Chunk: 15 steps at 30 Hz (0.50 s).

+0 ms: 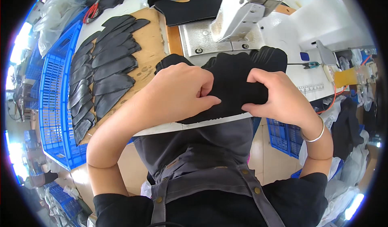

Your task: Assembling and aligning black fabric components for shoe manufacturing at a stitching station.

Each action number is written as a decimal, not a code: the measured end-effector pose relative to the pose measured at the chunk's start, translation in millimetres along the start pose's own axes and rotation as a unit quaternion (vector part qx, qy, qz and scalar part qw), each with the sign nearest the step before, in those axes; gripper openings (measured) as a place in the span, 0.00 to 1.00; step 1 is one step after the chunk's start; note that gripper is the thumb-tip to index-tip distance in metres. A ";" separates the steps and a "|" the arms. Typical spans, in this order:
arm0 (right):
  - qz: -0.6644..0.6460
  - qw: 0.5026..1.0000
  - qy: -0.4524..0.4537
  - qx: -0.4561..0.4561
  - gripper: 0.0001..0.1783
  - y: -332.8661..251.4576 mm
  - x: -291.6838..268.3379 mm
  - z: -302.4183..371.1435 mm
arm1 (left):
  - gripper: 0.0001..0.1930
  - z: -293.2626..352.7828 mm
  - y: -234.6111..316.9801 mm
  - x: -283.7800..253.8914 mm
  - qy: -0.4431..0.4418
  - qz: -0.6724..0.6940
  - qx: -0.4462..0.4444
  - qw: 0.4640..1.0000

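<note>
A black, wavy-edged fabric piece (231,81) lies in front of me at the table's near edge, with folded black layers beside and behind it. My left hand (184,90) rests on its left part, fingers curled in and thumb stretched along the cloth. On the right side, my right hand (275,92) bends round the same piece, thumb and forefinger apart with black cloth between them. Both hands seem to hold the piece, though several fingertips are hidden. Just beyond stands a white sewing machine (238,16) on a metal base plate (198,37).
Overlapping black leather-like pieces (115,61) cover a brown board (151,29) on the left. A blue crate (60,101) stands beside the table. Red-handled scissors (93,12) lie at far left. Another black piece (190,10) sits by the machine; a ruler (311,88) lies right.
</note>
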State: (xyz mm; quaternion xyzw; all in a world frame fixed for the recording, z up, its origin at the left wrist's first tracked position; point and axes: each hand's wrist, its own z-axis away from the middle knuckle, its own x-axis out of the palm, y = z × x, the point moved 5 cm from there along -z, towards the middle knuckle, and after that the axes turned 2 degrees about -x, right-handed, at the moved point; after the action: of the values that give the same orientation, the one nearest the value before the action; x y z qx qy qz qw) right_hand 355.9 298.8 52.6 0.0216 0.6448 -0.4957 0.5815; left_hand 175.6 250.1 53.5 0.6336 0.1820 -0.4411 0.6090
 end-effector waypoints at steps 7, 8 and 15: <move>-0.005 0.999 0.020 -0.026 0.23 -3.0 0.7 -0.6 | 0.16 2.4 -4.5 2.1 0.022 -0.004 0.007 1.000; 0.001 1.000 0.016 -0.020 0.23 -3.8 0.3 -0.6 | 0.16 2.8 -3.9 1.7 0.021 -0.007 0.005 1.000; 0.010 0.999 0.025 -0.038 0.23 -5.6 1.1 -0.6 | 0.15 8.4 -3.0 3.2 0.063 -0.015 0.020 0.998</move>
State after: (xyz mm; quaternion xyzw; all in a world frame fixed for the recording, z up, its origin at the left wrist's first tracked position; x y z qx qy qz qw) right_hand 351.7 295.8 55.0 0.0182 0.6769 -0.4647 0.5706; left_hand 172.2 241.9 50.3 0.6693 0.2206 -0.4130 0.5769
